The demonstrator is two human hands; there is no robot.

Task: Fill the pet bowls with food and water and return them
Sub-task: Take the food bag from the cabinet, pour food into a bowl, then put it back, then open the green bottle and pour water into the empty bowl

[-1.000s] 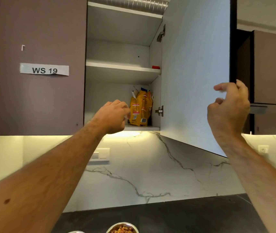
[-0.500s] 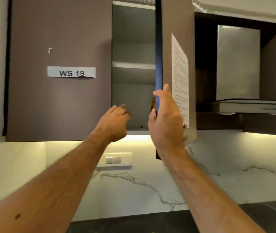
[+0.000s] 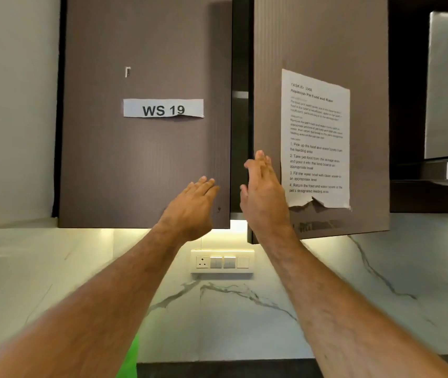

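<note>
1. Head view: right cabinet door (image 3: 321,50) is nearly shut, only a narrow dark gap left against the left cabinet door (image 3: 146,159). A second ago it stood wide open with a yellow food bag on the lower shelf; half a second ago it was half swung in.
2. Right hand (image 3: 263,192) is flat, fingers straight, pressing the door's inner edge near its bottom corner, holding nothing.
3. Left hand (image 3: 193,205) is open too, fingers relaxed, near the left door's lower right corner; contact unclear.
4. Instruction sheet (image 3: 315,137) taped on the right door, bottom edge torn. "WS 19" label (image 3: 163,108) on the left door. Switch plate (image 3: 221,262) on the marble wall below.
5. Pet bowls and food bag not in view now; the bag is presumably behind the door.
6. Judgement: food step looks finished, bag stowed; water and returning the bowls likely remain.
</note>
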